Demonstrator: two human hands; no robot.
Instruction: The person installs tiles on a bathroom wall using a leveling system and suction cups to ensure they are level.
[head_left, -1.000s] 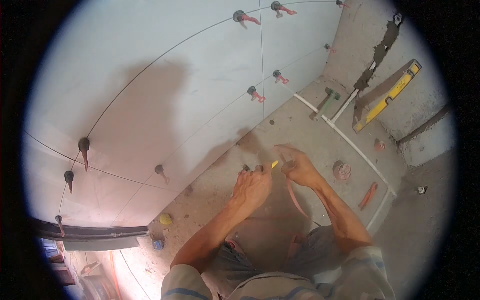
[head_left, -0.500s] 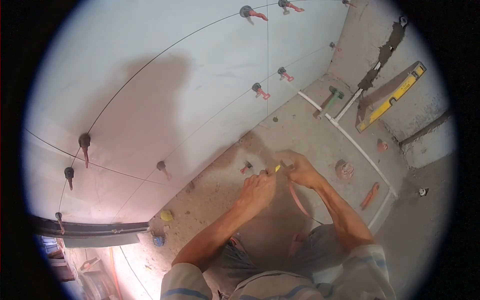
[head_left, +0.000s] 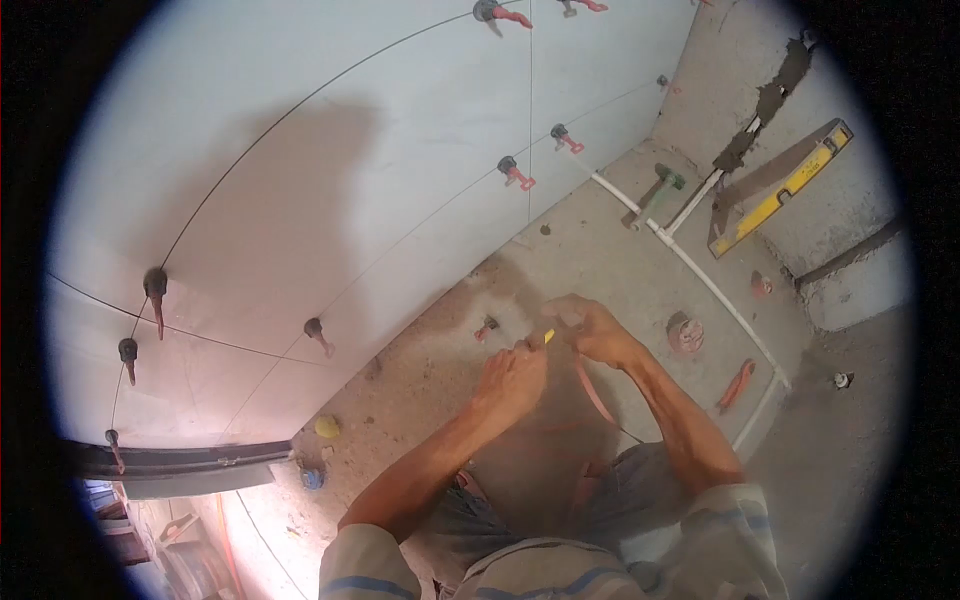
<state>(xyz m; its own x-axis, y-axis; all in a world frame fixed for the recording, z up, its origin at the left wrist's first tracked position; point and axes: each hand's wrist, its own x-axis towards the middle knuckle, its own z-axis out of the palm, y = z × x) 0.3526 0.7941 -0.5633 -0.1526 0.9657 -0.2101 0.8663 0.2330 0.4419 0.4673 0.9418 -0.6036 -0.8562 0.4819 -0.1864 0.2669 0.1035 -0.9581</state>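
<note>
rough concrete floor (head_left: 600, 250) ran under the person, with pale tiled floor (head_left: 330, 150) laid from the 9 o'clock to the 12 o'clock side and bare wall at 2 o'clock. at the middle of the view the right hand (head_left: 600, 335) was closed around a small yellow-tipped tool (head_left: 549, 336), and a reddish strap (head_left: 592, 390) hung from that grip toward 6 o'clock. the left hand (head_left: 512, 380) sat just beside it at 8 o'clock, fingers curled together; whether they clamped on anything i could not tell. the two hands nearly touched, low over the concrete.

just at 10 o'clock from the left hand a loose red-and-dark clip (head_left: 485, 328) lay on the floor, apart from the fingers. more levelling clips (head_left: 515, 172) stood in the tile joints toward 12 o'clock, and others (head_left: 155, 295) at 9 o'clock. a white pipe (head_left: 700, 275) ran along the floor at 2 o'clock, with a mallet (head_left: 655, 192) and a yellow spirit level (head_left: 775, 190) beyond it. red pliers (head_left: 737, 385) lay at 3 o'clock, near a round reddish fitting (head_left: 685, 335).

by my judgement the step was working the small tool between both hands, close to the loose clip. the next move would call for a steady pinch and fine fingertip work, since the piece looked small.
</note>
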